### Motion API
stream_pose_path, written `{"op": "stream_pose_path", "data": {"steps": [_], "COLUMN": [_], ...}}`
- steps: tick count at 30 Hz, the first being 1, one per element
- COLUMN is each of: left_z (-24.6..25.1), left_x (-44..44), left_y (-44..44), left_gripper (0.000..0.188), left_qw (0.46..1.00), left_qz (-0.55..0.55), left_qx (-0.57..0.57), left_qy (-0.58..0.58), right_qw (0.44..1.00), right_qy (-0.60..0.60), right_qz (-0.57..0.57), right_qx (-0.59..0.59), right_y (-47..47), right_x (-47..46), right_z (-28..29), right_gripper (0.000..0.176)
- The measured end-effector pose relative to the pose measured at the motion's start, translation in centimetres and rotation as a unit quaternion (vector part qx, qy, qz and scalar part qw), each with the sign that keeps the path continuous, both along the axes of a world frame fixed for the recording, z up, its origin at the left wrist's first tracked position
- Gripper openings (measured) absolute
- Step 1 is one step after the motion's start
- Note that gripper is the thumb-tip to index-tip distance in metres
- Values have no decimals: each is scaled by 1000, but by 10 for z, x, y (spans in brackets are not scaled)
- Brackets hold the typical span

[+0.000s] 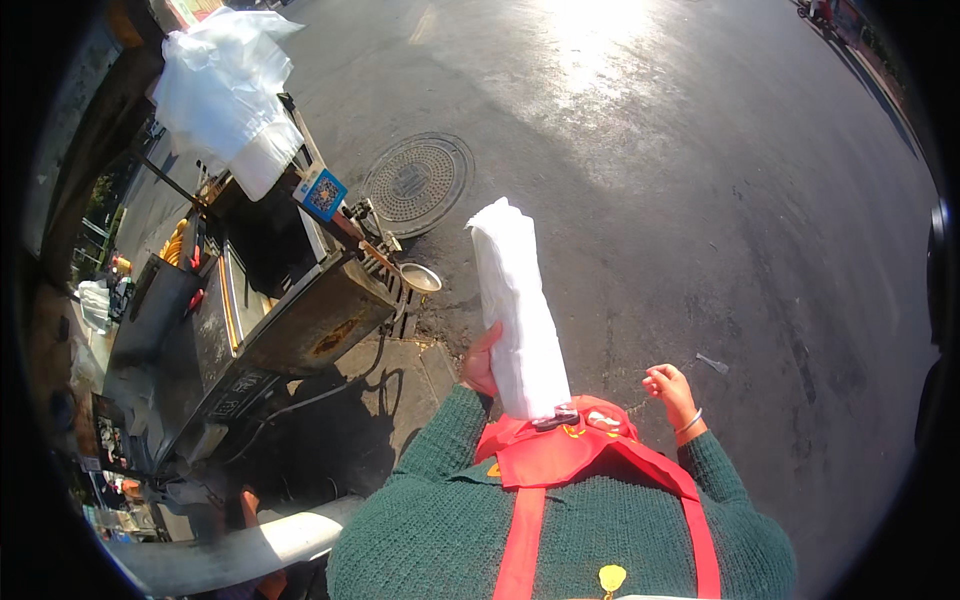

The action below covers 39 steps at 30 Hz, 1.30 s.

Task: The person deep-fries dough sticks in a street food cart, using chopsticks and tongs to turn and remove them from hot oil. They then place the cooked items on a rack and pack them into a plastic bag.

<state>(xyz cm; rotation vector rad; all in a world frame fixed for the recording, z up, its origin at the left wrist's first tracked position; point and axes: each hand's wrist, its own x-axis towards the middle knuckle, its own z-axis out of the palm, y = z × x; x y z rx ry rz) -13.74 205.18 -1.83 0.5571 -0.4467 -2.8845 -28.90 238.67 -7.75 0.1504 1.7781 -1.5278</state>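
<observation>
My left hand [481, 361] grips the side of a long, folded stack of white plastic bags [517, 307], which stands out in front of my chest over the road. The lower end of the stack meets the top of my red apron [555, 450]. Off to the right, my right hand [664, 382] is raised with its fingers curled and a bracelet at the wrist; it touches nothing visible. Whether its fingers are fully closed I cannot tell.
A rusty metal food cart [300, 322] stands at the left, with a ladle [420, 278] and a printed code card [320, 193] at its corner. White plastic bags [225, 90] hang above it. A manhole cover [412, 180] lies beyond. Another person's arm [250, 508] shows at lower left.
</observation>
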Motion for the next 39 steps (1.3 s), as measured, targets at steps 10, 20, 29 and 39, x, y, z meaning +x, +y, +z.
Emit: {"op": "stream_pose_path", "data": {"steps": [10,20,29,39], "left_z": [-25,50,26,50], "left_x": [-258,-551,-705,-735], "left_y": [-219,-359,-526,-728], "left_gripper": [59,62,81,56], "left_qw": [991,967,744,904], "left_qz": [-102,-144,183,235], "left_qx": [-89,-187,-610,-355], "left_qy": [14,98,-203,-51], "right_qw": [928,901,886,721], "right_qy": [84,-126,-150,204], "right_qz": [260,121,249,591], "right_qx": [-255,-398,-361,-299], "right_y": [-334,-541,-778,-1033], "right_x": [-264,-503,-683,-749], "right_z": [98,130,129,114], "right_gripper": [46,66,60,77]}}
